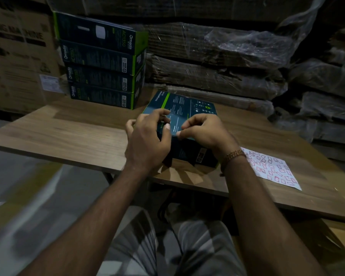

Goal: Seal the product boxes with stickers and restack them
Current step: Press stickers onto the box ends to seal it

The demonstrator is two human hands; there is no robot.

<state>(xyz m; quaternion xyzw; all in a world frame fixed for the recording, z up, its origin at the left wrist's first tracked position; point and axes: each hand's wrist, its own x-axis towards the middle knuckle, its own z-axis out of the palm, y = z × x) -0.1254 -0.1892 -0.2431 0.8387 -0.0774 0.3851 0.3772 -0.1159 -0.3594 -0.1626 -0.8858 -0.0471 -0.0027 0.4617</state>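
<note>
Box in hand: dark teal product box [184,116] with a green stripe, lying flat on the wooden table [68,132], printed face up, near edge turned toward the person.
Handling: looks like stiff printed card, probably light for its bulk; glossy faces may slide on the table; corners and flap edges likely dent if squeezed.
Where to take hold: by the two side walls or the near corners, palms flat; best kept off the flap seam where the sticker goes.
Left hand [147,136]: grip curled over the box's near left corner, fingers on top, thumb down the side, steadying it.
Right hand [202,129]: grip pressed together at thumb and forefinger on the box's near top edge; a sticker may be between them, too small and dim to tell.
Box relative to grips: beneath both hands, its near edge between them, its far half uncovered.
Sticker sheet [271,168]: white with red outlines, on the table just right of the box, beside the right wrist.
Stack [102,62]: four like boxes piled behind and left of the box, well apart from the hands.
Step judged: sealing the near flap; restacking not yet done.
</note>
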